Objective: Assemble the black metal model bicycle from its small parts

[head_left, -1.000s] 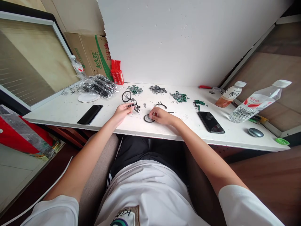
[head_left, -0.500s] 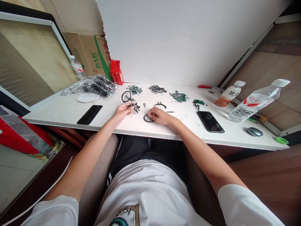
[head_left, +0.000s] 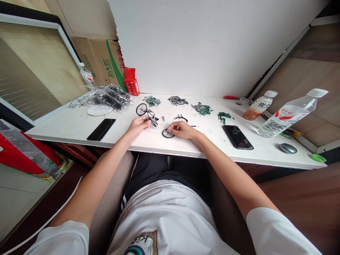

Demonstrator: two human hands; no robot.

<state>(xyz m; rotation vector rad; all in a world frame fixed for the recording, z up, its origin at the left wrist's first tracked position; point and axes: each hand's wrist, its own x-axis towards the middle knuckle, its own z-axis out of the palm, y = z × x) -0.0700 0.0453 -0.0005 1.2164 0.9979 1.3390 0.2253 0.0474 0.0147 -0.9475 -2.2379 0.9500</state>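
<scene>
Pinched in my left hand is a small black model bicycle, tilted, with one spoked wheel on its far left end. My right hand has its fingers closed at the middle of a loose spoked wheel, which appears flat on the table; the exact grip at its hub is partly hidden. Just beyond that hand lies a curved black part. A small grey piece rests between the two hands, farther back.
Clusters of green parts and dark parts lie along the back of the white table. Phones flank my arms, one left, one right. Bottles and a mouse stand right; bagged black parts lie left.
The bicycle in my left hand has tipped slightly, its wheel shifting a little left. My right hand stays at the loose wheel, its fingers moved only slightly.
</scene>
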